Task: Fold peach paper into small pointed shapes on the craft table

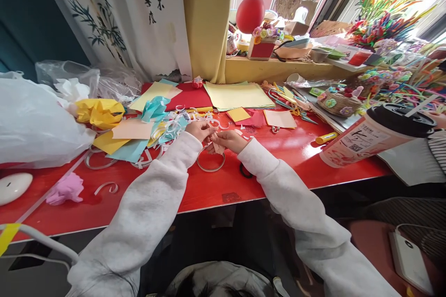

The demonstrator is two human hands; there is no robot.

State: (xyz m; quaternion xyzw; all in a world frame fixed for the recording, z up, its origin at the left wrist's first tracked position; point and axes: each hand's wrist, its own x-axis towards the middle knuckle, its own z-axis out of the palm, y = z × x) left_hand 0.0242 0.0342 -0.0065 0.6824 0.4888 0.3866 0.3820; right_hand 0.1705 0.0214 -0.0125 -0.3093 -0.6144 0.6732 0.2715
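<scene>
My left hand and my right hand meet over the red table, fingertips close together. Between them is a small pale pinkish paper piece, pinched by the right fingers. The left fingers are closed too, but what they pinch is too small to make out. Just below the hands lies a thin ring. Curled paper strips are heaped beside my left hand. Beyond my right hand are a yellow square and a pale pink square of paper.
A large cup with a black lid leans at the right. White plastic bag and yellow crumpled paper lie left. Paper sheets are stacked at the back. A black band lies near my right sleeve. Another person's hand shows at the right edge.
</scene>
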